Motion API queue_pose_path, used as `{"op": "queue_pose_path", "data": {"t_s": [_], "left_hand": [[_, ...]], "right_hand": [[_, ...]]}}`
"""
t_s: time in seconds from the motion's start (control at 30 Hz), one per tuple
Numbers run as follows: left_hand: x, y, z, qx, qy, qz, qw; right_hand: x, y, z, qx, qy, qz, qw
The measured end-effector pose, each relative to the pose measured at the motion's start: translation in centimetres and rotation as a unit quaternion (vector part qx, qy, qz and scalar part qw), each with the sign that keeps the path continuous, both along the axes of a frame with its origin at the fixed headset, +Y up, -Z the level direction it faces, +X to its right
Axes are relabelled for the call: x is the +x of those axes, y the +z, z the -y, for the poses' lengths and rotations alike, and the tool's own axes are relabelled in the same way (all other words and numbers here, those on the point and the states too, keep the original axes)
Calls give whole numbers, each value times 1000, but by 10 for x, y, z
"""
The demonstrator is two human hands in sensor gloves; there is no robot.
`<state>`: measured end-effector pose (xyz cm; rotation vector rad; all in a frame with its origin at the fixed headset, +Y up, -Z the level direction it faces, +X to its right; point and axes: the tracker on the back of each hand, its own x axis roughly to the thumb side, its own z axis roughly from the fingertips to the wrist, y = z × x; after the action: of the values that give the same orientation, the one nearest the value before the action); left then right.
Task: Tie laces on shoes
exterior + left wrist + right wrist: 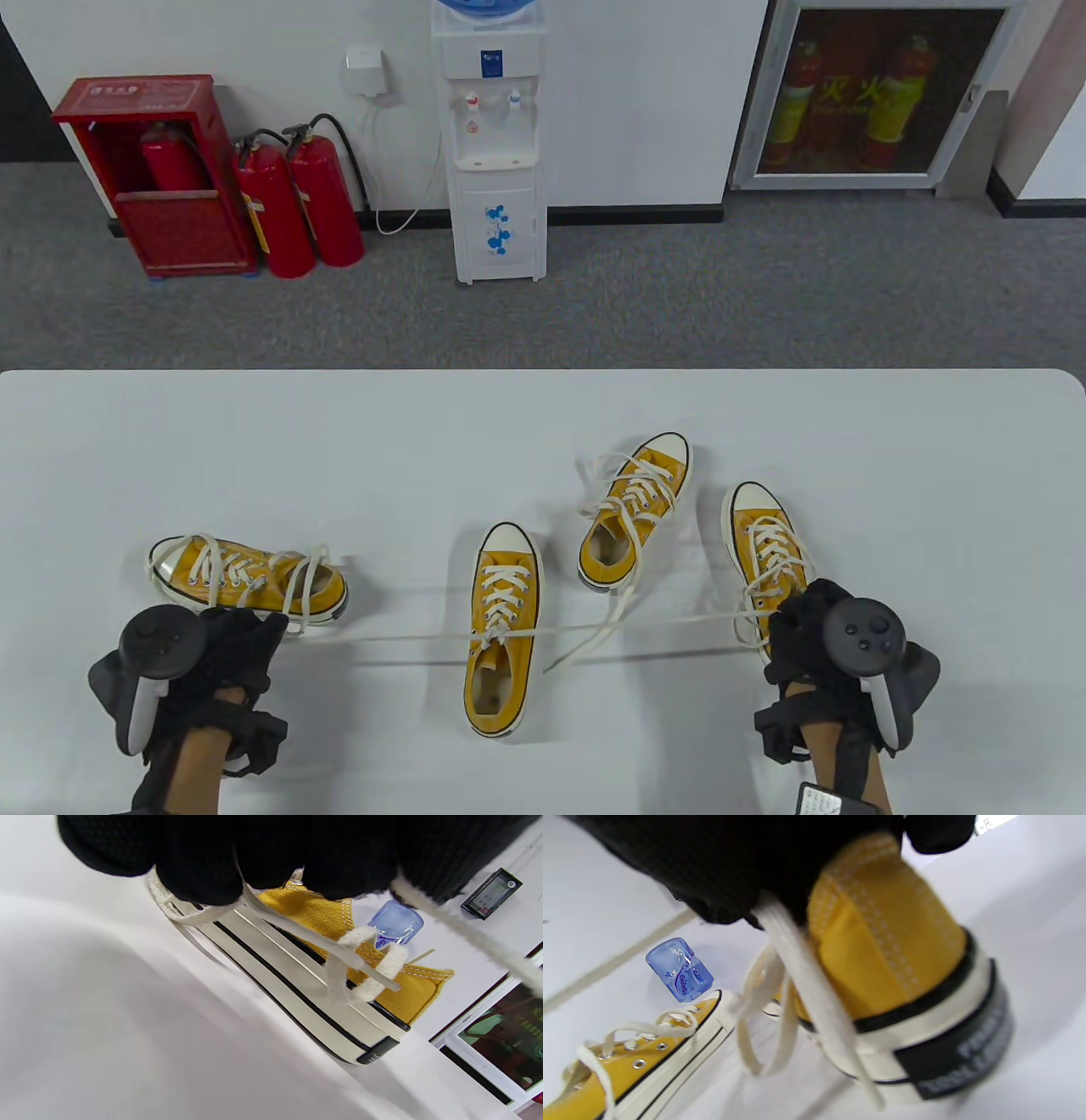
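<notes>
Four yellow canvas sneakers with cream laces lie on the white table [424, 441]. The middle sneaker [501, 679] points away from me. Its two lace ends are stretched taut sideways, one to the left [382, 638] and one to the right [679, 621]. My left hand [263, 630] grips the left end beside the left sneaker [246, 579], whose sole fills the left wrist view [297, 984]. My right hand [785, 618] grips the right end over the heel of the right sneaker [764, 535]. That heel shows close in the right wrist view [903, 984], with the lace [806, 984] running out from under the glove.
A fourth sneaker [632, 526] lies at the back between the middle and right ones, with a loose lace [594, 637] trailing toward me under the taut one. The table's far edge [543, 372] borders grey carpet with a water dispenser [496, 144] and fire extinguishers [297, 204].
</notes>
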<state>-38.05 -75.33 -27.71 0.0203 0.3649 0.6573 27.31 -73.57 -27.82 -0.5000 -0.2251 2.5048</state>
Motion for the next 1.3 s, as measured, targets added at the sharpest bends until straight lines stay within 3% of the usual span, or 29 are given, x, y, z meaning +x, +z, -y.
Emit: {"op": "queue_pose_path", "data": {"t_s": [0.33, 0.5, 0.73, 0.87, 1.03, 1.3], "left_hand": [[0, 2, -3, 6, 4, -3, 1000], [2, 4, -8, 24, 34, 13, 999], [2, 7, -12, 51, 52, 12, 997], [2, 6, -12, 55, 60, 12, 997], [1, 6, -12, 62, 74, 13, 995], [0, 6, -13, 63, 75, 13, 995]], "right_hand": [[-2, 0, 3, -14, 16, -1, 1000], [-19, 2, -8, -2, 57, -27, 998], [-83, 1, -42, 28, 98, -136, 985], [-126, -9, -50, 15, 52, -221, 974], [-170, -23, -38, -34, -5, -340, 940], [-208, -26, -9, -66, -7, -371, 926]]}}
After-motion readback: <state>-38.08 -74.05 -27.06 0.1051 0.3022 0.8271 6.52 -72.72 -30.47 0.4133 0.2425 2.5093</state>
